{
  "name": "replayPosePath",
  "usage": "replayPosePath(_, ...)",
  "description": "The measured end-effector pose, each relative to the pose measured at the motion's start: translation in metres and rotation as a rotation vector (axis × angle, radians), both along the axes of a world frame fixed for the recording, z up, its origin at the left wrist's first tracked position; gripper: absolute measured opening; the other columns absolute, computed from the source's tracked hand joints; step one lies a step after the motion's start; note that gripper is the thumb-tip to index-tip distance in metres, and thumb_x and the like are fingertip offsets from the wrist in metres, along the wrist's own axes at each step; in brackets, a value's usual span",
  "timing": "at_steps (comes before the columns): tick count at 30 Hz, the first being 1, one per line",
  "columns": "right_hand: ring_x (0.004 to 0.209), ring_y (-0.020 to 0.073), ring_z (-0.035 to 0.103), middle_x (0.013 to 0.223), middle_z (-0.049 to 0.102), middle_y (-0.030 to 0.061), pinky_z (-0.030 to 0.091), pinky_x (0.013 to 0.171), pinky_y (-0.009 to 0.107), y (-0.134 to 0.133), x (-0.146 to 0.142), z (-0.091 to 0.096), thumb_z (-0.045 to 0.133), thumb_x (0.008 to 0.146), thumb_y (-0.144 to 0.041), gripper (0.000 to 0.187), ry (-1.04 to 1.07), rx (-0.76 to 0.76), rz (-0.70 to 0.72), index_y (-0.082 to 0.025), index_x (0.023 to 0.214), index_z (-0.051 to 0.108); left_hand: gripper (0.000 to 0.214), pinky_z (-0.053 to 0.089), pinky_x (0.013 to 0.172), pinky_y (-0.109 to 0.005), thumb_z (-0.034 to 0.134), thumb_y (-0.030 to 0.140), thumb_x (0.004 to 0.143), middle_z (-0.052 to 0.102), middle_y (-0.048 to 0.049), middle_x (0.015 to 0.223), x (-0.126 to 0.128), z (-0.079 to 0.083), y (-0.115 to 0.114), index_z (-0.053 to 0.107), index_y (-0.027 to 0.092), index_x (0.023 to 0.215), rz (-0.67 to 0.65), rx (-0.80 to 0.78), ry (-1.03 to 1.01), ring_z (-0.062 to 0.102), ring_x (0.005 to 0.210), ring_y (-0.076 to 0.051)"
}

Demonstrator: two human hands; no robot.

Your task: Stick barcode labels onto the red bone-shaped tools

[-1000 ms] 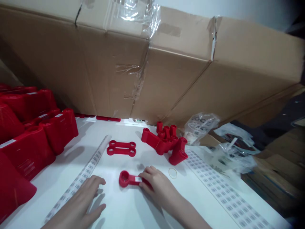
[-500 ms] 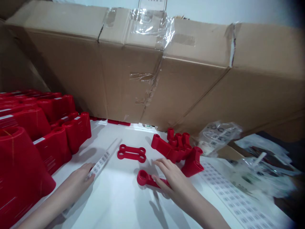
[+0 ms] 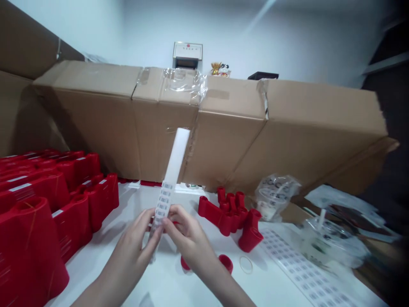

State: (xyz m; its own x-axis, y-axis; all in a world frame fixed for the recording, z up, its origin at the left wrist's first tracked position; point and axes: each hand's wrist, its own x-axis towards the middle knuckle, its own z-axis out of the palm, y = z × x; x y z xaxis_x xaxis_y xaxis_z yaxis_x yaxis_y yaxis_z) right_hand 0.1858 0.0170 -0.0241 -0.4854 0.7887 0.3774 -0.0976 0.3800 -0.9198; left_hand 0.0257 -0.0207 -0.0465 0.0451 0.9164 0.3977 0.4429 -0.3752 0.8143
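Note:
My left hand (image 3: 134, 247) is closed on a narrow white strip of barcode labels (image 3: 176, 160), which stands up at a slant with its printed part low and its blank end high. At the same lower part, the thumb and fingers of my right hand (image 3: 190, 238) pinch the strip's right edge. Bits of red show behind my fingers, mostly hidden. Under my right forearm lies a red part with a round end (image 3: 226, 263), its middle covered by the arm. A thin rubber band (image 3: 246, 265) rests just to the right of it.
Bundled red parts (image 3: 28, 238) crowd the left side. Several banded red pieces (image 3: 223, 219) stand right of centre. A sheet of barcode labels (image 3: 297, 266) and plastic-wrapped cups (image 3: 276, 198) lie at the right. A long cardboard wall (image 3: 223, 149) closes off the back of the table.
Both hands have come together in the middle. My left hand brought the label strip up and right; my right hand left the red part and took the strip. The view has tilted up.

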Motion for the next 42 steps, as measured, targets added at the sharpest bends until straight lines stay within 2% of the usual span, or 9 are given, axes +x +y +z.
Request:
replayPosePath(4, 0.093, 0.0212, 0.069, 0.1, 0.072, 0.0058, 0.057, 0.081, 0.034, -0.003, 0.007, 0.013, 0.062, 0.099, -0.042, 0.021, 0.129, -0.022, -0.05, -0.022, 0.105, 0.064, 0.034, 0.054, 0.089, -0.035, 0.047, 0.043, 0.103, 0.067, -0.0088, 0.129, 0.013, 0.021, 0.003, 0.056, 0.025, 0.131, -0.073, 0.009, -0.037, 0.065, 0.112, -0.027)
replayPosePath(10, 0.104, 0.0245, 0.063, 0.11, 0.065, 0.0074, 0.058, 0.083, 0.037, -0.004, 0.026, 0.021, 0.07, 0.092, -0.034, 0.016, 0.006, 0.303, -0.45, -0.025, 0.105, 0.067, 0.031, 0.057, 0.087, -0.033, 0.062, 0.046, 0.096, 0.076, -0.0073, 0.119, 0.026, 0.028, 0.013, 0.068, 0.022, 0.116, -0.206, -0.105, -0.312, 0.071, 0.107, -0.027)
replayPosePath(15, 0.089, 0.0208, 0.068, 0.101, 0.067, 0.0056, 0.06, 0.074, 0.034, 0.006, 0.037, 0.026, 0.078, 0.085, -0.044, 0.048, 0.108, -0.014, -0.284, -0.022, 0.123, 0.059, 0.036, 0.054, 0.073, -0.03, 0.068, 0.045, 0.092, 0.08, -0.0079, 0.104, 0.032, 0.023, 0.011, 0.061, 0.021, 0.119, -0.264, -0.231, -0.371, 0.072, 0.086, -0.022)
replayPosePath(18, 0.09, 0.0218, 0.071, 0.1, 0.072, 0.006, 0.06, 0.074, 0.034, 0.011, 0.042, 0.029, 0.081, 0.083, -0.044, 0.05, 0.122, -0.088, -0.217, -0.021, 0.123, 0.063, 0.039, 0.052, 0.071, -0.03, 0.066, 0.044, 0.094, 0.08, -0.0058, 0.099, 0.033, 0.017, 0.01, 0.053, 0.023, 0.125, -0.279, -0.276, -0.367, 0.068, 0.074, -0.019)
replayPosePath(22, 0.093, 0.0238, 0.073, 0.096, 0.077, 0.0076, 0.06, 0.076, 0.034, 0.01, 0.048, 0.036, 0.077, 0.086, -0.045, 0.028, 0.094, -0.05, -0.278, -0.019, 0.097, 0.076, 0.033, 0.052, 0.08, -0.032, 0.07, 0.037, 0.09, 0.076, -0.0059, 0.104, 0.032, 0.011, 0.01, 0.054, 0.023, 0.116, -0.303, -0.267, -0.324, 0.069, 0.088, -0.021)
replayPosePath(25, 0.094, 0.023, 0.074, 0.098, 0.079, 0.006, 0.061, 0.079, 0.034, 0.009, 0.052, 0.039, 0.077, 0.087, -0.044, 0.027, 0.146, -0.036, -0.341, -0.021, 0.101, 0.076, 0.031, 0.049, 0.075, -0.029, 0.075, 0.036, 0.084, 0.072, -0.0034, 0.094, 0.031, 0.009, 0.012, 0.059, 0.021, 0.107, -0.271, -0.284, -0.31, 0.067, 0.085, -0.02)
replayPosePath(29, 0.101, 0.0244, 0.074, 0.103, 0.079, 0.006, 0.062, 0.081, 0.034, 0.009, 0.055, 0.039, 0.079, 0.086, -0.042, 0.026, 0.131, -0.07, -0.272, -0.021, 0.102, 0.075, 0.033, 0.042, 0.063, -0.026, 0.079, 0.038, 0.08, 0.062, 0.0054, 0.068, 0.03, 0.007, 0.013, 0.062, 0.021, 0.102, -0.208, -0.3, -0.366, 0.058, 0.065, -0.015)
replayPosePath(32, 0.097, 0.0238, 0.075, 0.099, 0.079, 0.0056, 0.064, 0.078, 0.034, 0.01, 0.055, 0.038, 0.08, 0.085, -0.041, 0.024, 0.147, -0.075, -0.273, -0.022, 0.098, 0.075, 0.033, 0.042, 0.061, -0.025, 0.082, 0.037, 0.076, 0.065, 0.0058, 0.064, 0.03, 0.009, 0.011, 0.064, 0.021, 0.099, -0.187, -0.314, -0.429, 0.059, 0.062, -0.015)
replayPosePath(42, 0.09, 0.0218, 0.075, 0.095, 0.079, 0.0049, 0.063, 0.075, 0.032, 0.008, 0.052, 0.037, 0.082, 0.083, -0.041, 0.024, 0.22, -0.064, -0.353, -0.021, 0.094, 0.075, 0.039, 0.048, 0.058, -0.023, 0.084, 0.042, 0.079, 0.076, 0.0004, 0.073, 0.028, 0.02, 0.004, 0.068, 0.018, 0.106, -0.385, -0.445, -0.547, 0.068, 0.064, -0.016)
